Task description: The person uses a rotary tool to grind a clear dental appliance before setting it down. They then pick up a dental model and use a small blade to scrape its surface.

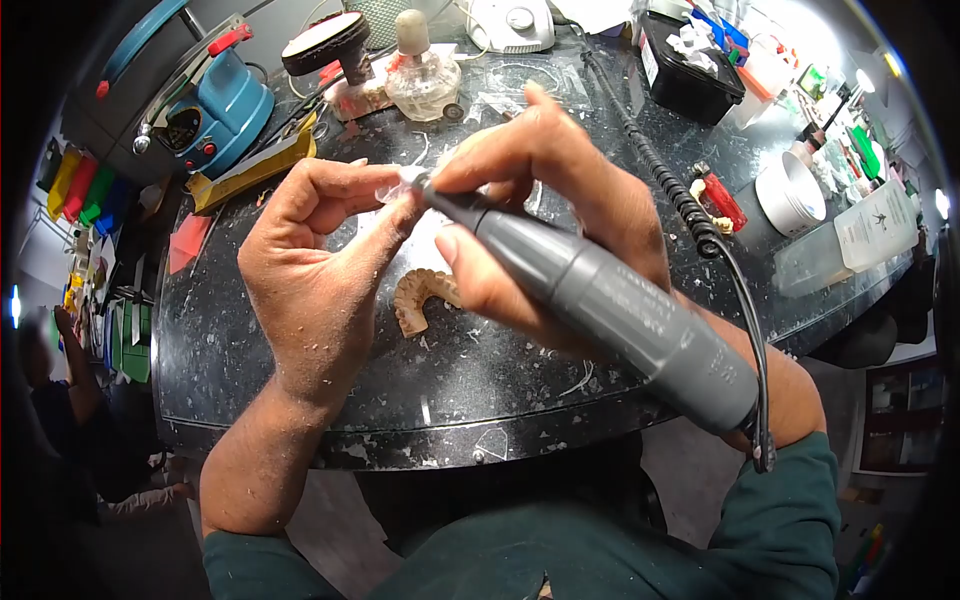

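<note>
My right hand (590, 190) is wrapped round a dark grey rotary handpiece (615, 310), which points up and to the left. Between the thumb and fingertips of my left hand (315, 255) is a small, clear-looking piece (390, 190); its exact kind is hard to make out. The handpiece's nose reaches that piece, and fingers partly cover where they meet. White dust specks my left hand. Below the hands, a tan horseshoe-shaped dental cast (408, 302) lies on the black bench (400, 390), its right part hidden by my right hand.
A coiled cord (665, 175) runs along the right. At the back stand a glass burner (423, 85), a blue machine (228, 115), a white unit (512, 25) and a black box (690, 80). A white tub (790, 195) sits right. Another person (65, 390) is at far left.
</note>
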A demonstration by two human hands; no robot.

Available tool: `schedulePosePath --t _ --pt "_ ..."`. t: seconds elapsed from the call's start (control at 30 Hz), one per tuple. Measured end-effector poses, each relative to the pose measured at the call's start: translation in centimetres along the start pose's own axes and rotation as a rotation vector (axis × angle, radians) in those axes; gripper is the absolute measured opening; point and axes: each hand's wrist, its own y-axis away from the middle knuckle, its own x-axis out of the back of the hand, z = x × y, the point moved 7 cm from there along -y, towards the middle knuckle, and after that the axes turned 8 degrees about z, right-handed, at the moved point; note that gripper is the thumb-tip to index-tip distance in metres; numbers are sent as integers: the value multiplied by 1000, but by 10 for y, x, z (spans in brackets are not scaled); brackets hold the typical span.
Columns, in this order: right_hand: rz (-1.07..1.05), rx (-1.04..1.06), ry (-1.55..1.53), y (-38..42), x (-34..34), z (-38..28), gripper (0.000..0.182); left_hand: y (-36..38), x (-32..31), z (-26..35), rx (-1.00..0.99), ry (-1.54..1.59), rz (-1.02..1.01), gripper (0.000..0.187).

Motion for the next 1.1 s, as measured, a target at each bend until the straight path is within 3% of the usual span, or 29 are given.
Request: schedulePosePath --t 0.1,0.2,0.5,0.6,0.63,0.7,0.73,0.77,0.87,0.93,1.0,1.1 --pt "-62 19 6 -1 -2 -7 30 0 0 0 -2 13 8 16" --pt "28 -39 -19 -1 2 -1 29 1 0 2 -21 -36 12 16" --pt "10 -105 -57 1 2 0 30 1 0 2 -24 -40 6 16" --pt "-174 -83 -87 0 -8 -13 33 1 1 2 -6 20 3 18" --pt "-61 -11 -178 -3 -2 -7 33 1 1 2 10 73 2 19" --pt "136 -149 -304 -9 11 6 30 0 -1 4 8 2 0 22" --pt "135 -146 -105 -12 21 7 27 -1 0 -1 34 49 10 23" --pt "164 -244 -267 -12 14 21 28 -1 0 -4 58 98 19 23" --pt "-13 -772 -597 10 -9 40 30 -3 -1 -3 -33 71 0 25" --pt "-16 -770 -669 11 -10 40 29 -2 -3 2 -84 38 -12 25" --pt "-2 -743 -648 9 -9 41 29 -1 -9 -3 136 159 -37 22" --pt "21 -610 -654 5 -6 42 29 2 -9 -13 207 234 -118 18"
